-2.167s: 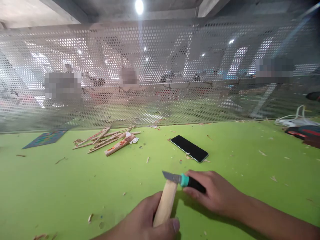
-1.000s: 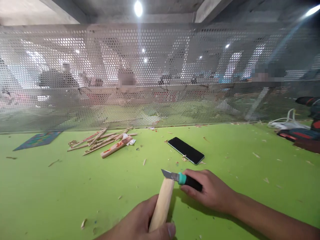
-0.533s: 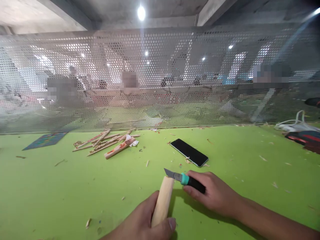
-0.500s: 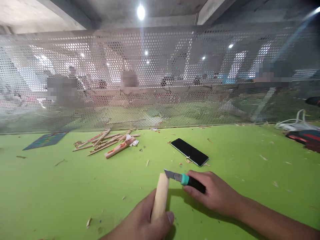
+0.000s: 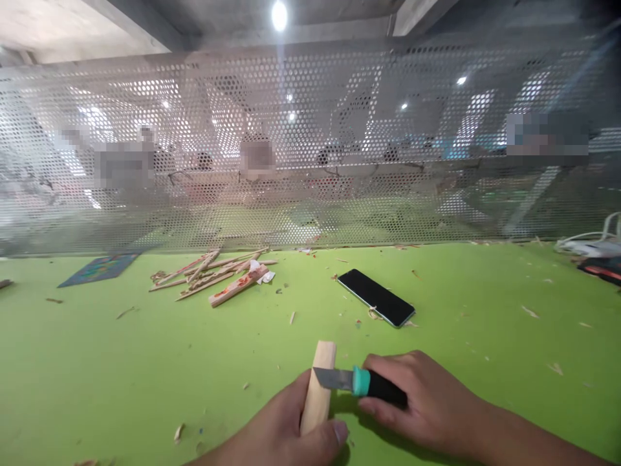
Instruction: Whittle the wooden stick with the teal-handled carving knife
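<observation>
My left hand (image 5: pixel 295 427) grips a pale wooden stick (image 5: pixel 320 404) by its lower part, with the thumb across its near side and the top end pointing away from me. In my right hand (image 5: pixel 420 401) is a utility knife (image 5: pixel 361 382) with a black and teal handle. Its blade lies across the upper part of the wood, tip toward the left; whether the edge bites in cannot be made out. A black smartphone (image 5: pixel 376 298) rests on the green table (image 5: pixel 218 362) beyond my right hand.
Thin wooden sticks (image 5: pixel 206 272) lie heaped at back left, beside a red-stained wood piece (image 5: pixel 237 286) with white tissue. A patterned dark sheet (image 5: pixel 99 269) is farther left. A perforated metal screen (image 5: pixel 301 149) spans the back. White cables (image 5: pixel 592 243) sit at right; shavings are scattered about.
The knife blade has moved from the top end of the wooden stick down onto its upper part, nearer my left thumb. The view has shifted slightly left.
</observation>
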`<state>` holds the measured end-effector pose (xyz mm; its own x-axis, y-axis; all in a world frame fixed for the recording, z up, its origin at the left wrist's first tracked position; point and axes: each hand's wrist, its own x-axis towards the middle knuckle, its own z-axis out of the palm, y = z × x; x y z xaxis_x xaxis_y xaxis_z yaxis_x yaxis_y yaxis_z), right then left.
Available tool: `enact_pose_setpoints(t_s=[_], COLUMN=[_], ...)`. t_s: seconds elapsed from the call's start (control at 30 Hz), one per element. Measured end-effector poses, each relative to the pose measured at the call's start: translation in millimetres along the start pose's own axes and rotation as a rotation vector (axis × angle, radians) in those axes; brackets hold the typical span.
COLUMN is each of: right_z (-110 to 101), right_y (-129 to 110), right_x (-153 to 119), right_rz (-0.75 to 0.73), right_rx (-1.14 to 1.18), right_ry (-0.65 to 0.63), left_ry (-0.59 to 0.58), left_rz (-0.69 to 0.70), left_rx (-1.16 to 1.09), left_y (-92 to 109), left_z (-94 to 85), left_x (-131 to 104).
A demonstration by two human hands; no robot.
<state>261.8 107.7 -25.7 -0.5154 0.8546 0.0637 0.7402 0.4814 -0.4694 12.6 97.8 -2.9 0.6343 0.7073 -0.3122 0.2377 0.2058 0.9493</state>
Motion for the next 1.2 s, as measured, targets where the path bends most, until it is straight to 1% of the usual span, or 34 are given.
enact_pose_setpoints(t_s=[0.07, 0.23, 0.33, 0.4, 0.47, 0.53, 0.63, 0.7, 0.73, 0.77, 0.87, 0.93, 1.03, 1.13, 1.2], right_z=[0.4, -0.1, -1.1, -2.7, -4.6, -6.0, -5.7, -3.9, -2.6, -1.3, 2.3, 3.0, 0.7, -2.7, -3.8], right_y=[-0.8, -2.9, -3.7, -3.7, -3.2, -2.8, -3.0, -3.7, -4.0, -4.3, -4.2, -3.3, -1.4, -0.2, -0.1], right_x=[0.2, 1.4, 3.3, 5.4, 7.7, 9.2, 8.8, 7.5, 6.9, 6.5, 6.1, 6.0, 4.6, 2.8, 2.5], right_rz=[0.029, 0.036, 0.056, 0.100, 0.144, 0.158, 0.146, 0.144, 0.139, 0.131, 0.084, 0.044, -0.014, -0.068, -0.088], right_rx=[-0.002, -0.001, -0.016, -0.014, -0.001, 0.009, 0.039, 0.051, 0.041, 0.019, -0.052, -0.065, -0.047, -0.038, -0.041], right_ry=[-0.004, -0.001, 0.029, 0.049, 0.063, 0.080, 0.101, 0.103, 0.100, 0.093, 0.050, 0.033, 0.015, -0.011, -0.027], left_ry=[-0.011, 0.031, 0.050, 0.080, 0.097, 0.081, 0.060, 0.089, 0.085, 0.047, 0.039, 0.049, 0.029, -0.020, -0.027], left_rz=[-0.033, -0.051, -0.103, -0.126, -0.121, -0.098, -0.055, -0.055, -0.061, -0.076, -0.031, 0.000, 0.019, -0.028, -0.060], left_rx=[-0.020, 0.012, 0.064, 0.070, 0.059, 0.040, 0.006, -0.030, -0.050, -0.058, -0.071, -0.081, -0.092, -0.064, -0.027], left_y=[1.3, 4.9, 4.5, 4.0, 3.6, 2.5, -3.7, -10.7, -14.4, -17.7, -23.8, -24.5, -22.6, -17.0, -11.0], left_z=[-0.1, 0.2, -1.0, -1.7, -2.0, -2.0, -2.8, -4.4, -5.4, -6.5, -9.0, -9.6, -8.8, -6.4, -4.4], left_x=[-0.8, -3.4, -4.7, -5.7, -6.5, -6.4, -3.2, 0.8, 3.1, 5.3, 10.1, 11.4, 11.3, 9.3, 7.6])
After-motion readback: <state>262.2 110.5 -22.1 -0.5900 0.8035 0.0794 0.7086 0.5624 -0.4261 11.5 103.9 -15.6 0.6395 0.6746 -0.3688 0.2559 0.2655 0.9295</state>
